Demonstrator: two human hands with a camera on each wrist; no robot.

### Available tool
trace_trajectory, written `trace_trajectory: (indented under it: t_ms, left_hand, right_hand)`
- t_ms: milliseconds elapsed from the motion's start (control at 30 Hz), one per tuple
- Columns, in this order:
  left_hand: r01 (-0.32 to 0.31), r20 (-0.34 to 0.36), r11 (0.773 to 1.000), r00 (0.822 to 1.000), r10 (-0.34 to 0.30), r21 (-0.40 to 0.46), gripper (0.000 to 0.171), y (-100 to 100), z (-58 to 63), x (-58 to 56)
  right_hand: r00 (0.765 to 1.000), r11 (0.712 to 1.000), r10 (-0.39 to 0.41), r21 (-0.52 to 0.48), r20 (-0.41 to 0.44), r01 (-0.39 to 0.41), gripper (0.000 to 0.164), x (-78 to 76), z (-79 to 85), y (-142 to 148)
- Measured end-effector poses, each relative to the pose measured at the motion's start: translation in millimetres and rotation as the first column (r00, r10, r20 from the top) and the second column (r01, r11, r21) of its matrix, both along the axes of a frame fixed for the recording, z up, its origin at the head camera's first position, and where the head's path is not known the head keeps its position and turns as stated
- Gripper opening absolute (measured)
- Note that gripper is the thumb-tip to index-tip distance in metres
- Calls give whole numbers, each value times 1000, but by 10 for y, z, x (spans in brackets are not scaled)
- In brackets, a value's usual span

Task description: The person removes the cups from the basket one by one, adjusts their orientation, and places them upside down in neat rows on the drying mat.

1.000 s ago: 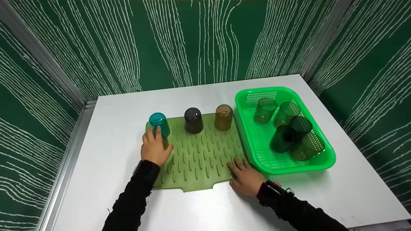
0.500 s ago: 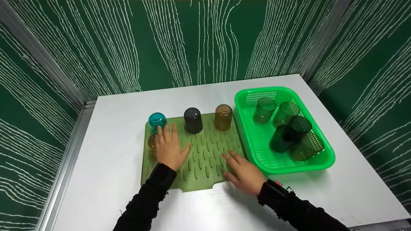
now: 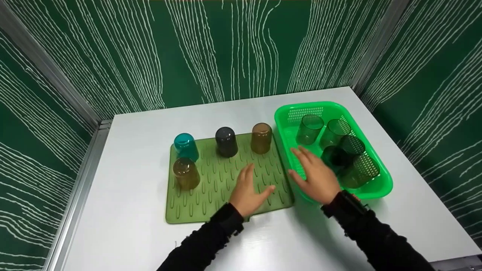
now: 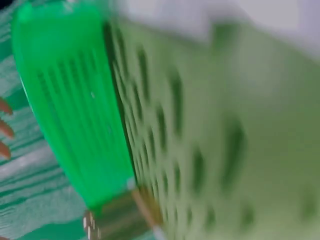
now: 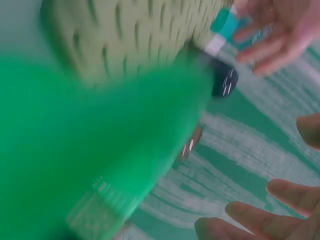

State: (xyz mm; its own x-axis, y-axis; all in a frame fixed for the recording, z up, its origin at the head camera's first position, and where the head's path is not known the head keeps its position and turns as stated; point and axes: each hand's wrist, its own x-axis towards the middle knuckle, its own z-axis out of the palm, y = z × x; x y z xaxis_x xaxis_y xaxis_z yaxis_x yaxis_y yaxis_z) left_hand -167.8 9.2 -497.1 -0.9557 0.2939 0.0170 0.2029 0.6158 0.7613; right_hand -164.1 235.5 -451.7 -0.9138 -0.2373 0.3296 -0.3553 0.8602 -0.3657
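Note:
My left hand [image 3: 248, 194] hovers over the green ridged drying mat [image 3: 220, 180] with fingers extended and nothing in them. My right hand [image 3: 316, 175], also holding nothing, reaches over the near left rim of the green basket [image 3: 384, 192]. Upside down on the mat stand a teal glass [image 3: 186, 147], a dark grey glass [image 3: 226, 142] and an amber glass [image 3: 261, 138] along the back. A brown glass [image 3: 186, 174] stands in front of the teal one. Inside the basket, a black glass [image 3: 335, 156] is partly hidden by my right hand.
Several more glasses sit mouth up or tilted in the basket, among them a clear greenish glass [image 3: 310, 130] and an olive one [image 3: 360, 173]. The white table [image 3: 143, 128] ends at green walls with white streaks [image 3: 241, 49].
My left hand has left the brown glass at the mat's left and moved right over the mat. My right hand has risen from the mat's near right corner to the basket.

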Motion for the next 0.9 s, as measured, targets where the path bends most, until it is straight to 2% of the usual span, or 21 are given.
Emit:
trace_trajectory:
  t_ms: [100, 267, 467, 567, 667, 767, 900]
  left_hand:
    - [19, 117, 997, 993, -28, 78, 100, 143, -4, 36]
    - [58, 264, 989, 960, -93, 138, 101, 335, -46, 52]
    - [62, 366, 978, 921, -132, 198, 101, 548, -58, 21]
    - [55, 412, 966, 897, -158, 252, 99, 640, -43, -25]
    - [49, 443, 957, 879, -177, 284, 98, 724, -38, -71]
    - [56, 442, 957, 878, -183, 284, 94, 801, -51, -95]
    - [52, 409, 957, 897, -171, 286, 85, 895, -79, -113]
  right_hand:
    - [999, 998, -49, 36, 5, 49, 66, -94, 67, 180]
    - [991, 987, -129, 106, 44, 124, 55, -226, 113, 452]
    - [973, 966, -202, 186, 112, 179, 39, -358, 109, 640]
    - [965, 966, -202, 195, 166, 169, 29, -420, 85, 666]
    - [952, 972, -184, 192, 243, 139, 32, -478, 68, 675]
    - [928, 976, -165, 189, 335, 106, 36, -509, 69, 680]
    - [907, 976, -149, 207, 394, 71, 37, -521, 68, 680]
